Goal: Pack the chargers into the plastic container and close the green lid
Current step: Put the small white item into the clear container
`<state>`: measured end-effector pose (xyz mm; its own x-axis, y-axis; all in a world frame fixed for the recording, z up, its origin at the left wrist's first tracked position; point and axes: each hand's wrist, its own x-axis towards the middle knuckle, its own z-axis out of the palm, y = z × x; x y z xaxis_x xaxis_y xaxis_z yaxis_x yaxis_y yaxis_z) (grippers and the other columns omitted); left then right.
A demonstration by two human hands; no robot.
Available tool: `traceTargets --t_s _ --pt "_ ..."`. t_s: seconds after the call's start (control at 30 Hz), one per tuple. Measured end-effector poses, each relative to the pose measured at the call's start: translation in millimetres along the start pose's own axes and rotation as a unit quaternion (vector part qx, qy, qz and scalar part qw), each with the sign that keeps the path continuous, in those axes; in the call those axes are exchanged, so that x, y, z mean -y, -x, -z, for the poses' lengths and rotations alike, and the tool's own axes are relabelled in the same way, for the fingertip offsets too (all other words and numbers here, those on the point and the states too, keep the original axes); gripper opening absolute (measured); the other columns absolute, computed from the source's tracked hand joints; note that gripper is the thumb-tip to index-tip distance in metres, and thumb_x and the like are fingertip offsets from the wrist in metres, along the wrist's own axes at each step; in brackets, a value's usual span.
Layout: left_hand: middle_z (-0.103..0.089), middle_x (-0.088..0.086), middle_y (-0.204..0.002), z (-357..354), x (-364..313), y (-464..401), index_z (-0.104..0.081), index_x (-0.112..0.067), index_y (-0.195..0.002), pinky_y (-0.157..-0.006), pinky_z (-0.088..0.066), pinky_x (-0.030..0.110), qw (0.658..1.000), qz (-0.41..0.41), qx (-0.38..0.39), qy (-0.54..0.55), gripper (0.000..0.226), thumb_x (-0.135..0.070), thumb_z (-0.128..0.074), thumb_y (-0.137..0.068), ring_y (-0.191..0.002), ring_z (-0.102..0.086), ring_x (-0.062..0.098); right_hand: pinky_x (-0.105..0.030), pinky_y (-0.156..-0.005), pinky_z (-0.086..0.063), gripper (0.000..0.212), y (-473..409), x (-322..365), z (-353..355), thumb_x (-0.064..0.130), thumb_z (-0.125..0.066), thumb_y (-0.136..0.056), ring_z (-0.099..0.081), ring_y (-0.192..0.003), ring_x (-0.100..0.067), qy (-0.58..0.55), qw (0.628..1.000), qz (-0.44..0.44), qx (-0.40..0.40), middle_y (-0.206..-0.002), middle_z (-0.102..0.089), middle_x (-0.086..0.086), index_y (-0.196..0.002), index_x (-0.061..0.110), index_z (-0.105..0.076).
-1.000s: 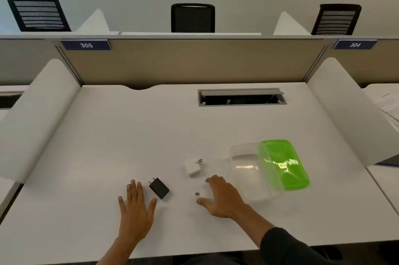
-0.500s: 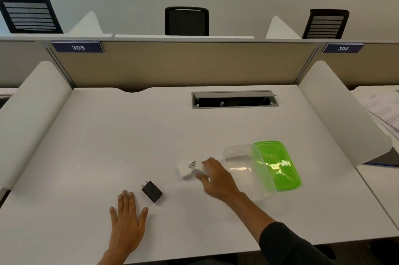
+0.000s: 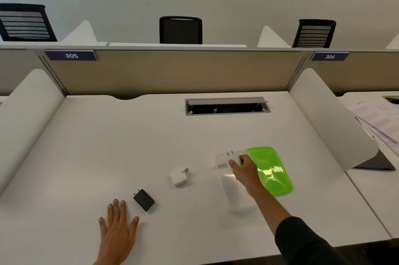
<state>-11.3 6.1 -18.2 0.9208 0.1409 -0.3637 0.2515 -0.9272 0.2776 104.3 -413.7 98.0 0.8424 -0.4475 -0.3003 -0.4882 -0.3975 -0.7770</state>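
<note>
Held in the fingers of the right hand (image 3: pixel 245 170), a white charger (image 3: pixel 233 159) is seen at the far end of the clear plastic container (image 3: pixel 238 202), its two prongs pointing away from the person; whether it has touched the container floor cannot be told, since the walls are transparent and the fingers cover part of it. The container's long axis runs from near to far, slightly slanted, and the green lid (image 3: pixel 271 169) lies along its right side, overlapping or touching its right rim. Two chargers are left loose on the counter (image 3: pixel 129 145), both to the left of the container: a second white charger (image 3: pixel 178 178) with round pins aimed up and to the right, sitting between the container and the left hand, and a black charger (image 3: pixel 144 200) with flat prongs aimed away and to the left. The left hand (image 3: pixel 117 230) is laid flat and open on the counter, gripping nothing, with its fingertips just beside the black charger. The black charger is therefore judged easiest for the left hand, whereas the loose white charger lies roughly midway and could be taken by either. Release of the held charger is judged to be the step in hand, with the lid not yet closed.
</note>
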Motion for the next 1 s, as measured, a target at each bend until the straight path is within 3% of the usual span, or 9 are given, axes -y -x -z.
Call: traceTargets --t_s 0.3,0.53,0.7,0.83,1.0 --pt "0.018 0.008 -0.177 3.5 -7.0 1.9 0.010 -0.013 -0.167 -0.134 0.003 0.054 1.000 0.014 0.000 0.005 0.109 -0.074 0.010 -0.076 -0.166 0.015 0.026 -0.048 -0.095 -0.058 0.032 2.5 -15.5 -26.2 0.019 -0.068 -0.098 -0.068 -0.114 -0.038 0.021 0.994 -0.079 0.078 -0.121 -0.071 -0.021 -0.121 -0.002 -0.065" --pt "0.016 0.009 -0.178 6.8 -11.8 3.6 0.010 -0.013 -0.166 -0.134 0.002 0.056 1.000 0.022 0.004 0.009 0.112 -0.076 0.010 -0.075 -0.166 0.014 0.027 -0.050 -0.100 -0.058 0.034 -1.2 -16.2 -32.5 0.020 -0.067 -0.099 -0.068 -0.115 -0.037 0.011 0.994 -0.085 0.062 -0.122 -0.070 -0.019 -0.125 -0.002 -0.064" --pt "0.014 0.010 -0.178 9.9 -15.6 4.3 0.006 -0.009 -0.166 -0.133 0.001 0.056 1.000 0.024 0.005 0.019 0.139 -0.090 0.034 -0.057 -0.166 0.011 0.028 -0.047 -0.098 -0.058 0.033 -2.3 -18.3 -31.8 0.020 -0.072 -0.096 -0.069 -0.112 -0.037 0.047 0.996 -0.064 0.050 -0.118 -0.072 -0.018 -0.120 -0.001 -0.066" --pt "0.013 0.010 -0.178 8.7 -18.2 4.2 0.005 -0.010 -0.167 -0.133 0.001 0.056 0.999 0.027 -0.001 0.018 0.139 -0.089 0.036 -0.057 -0.166 0.010 0.028 -0.042 -0.093 -0.056 0.028 -2.5 -19.4 -28.2 0.021 -0.074 -0.093 -0.070 -0.106 -0.034 0.111 0.993 -0.025 0.044 -0.109 -0.075 -0.016 -0.109 -0.001 -0.070" --pt "0.015 0.009 -0.178 1.3 -14.9 -1.3 0.009 -0.012 -0.166 -0.133 0.001 0.057 0.999 0.027 -0.017 0.000 0.132 -0.086 0.036 -0.060 -0.166 0.012 0.027 -0.044 -0.092 -0.058 0.019 -6.5 -8.2 -22.5 0.018 -0.071 -0.095 -0.070 -0.105 -0.034 0.096 0.995 0.002 -0.011 -0.109 -0.074 -0.013 -0.107 0.002 -0.072"
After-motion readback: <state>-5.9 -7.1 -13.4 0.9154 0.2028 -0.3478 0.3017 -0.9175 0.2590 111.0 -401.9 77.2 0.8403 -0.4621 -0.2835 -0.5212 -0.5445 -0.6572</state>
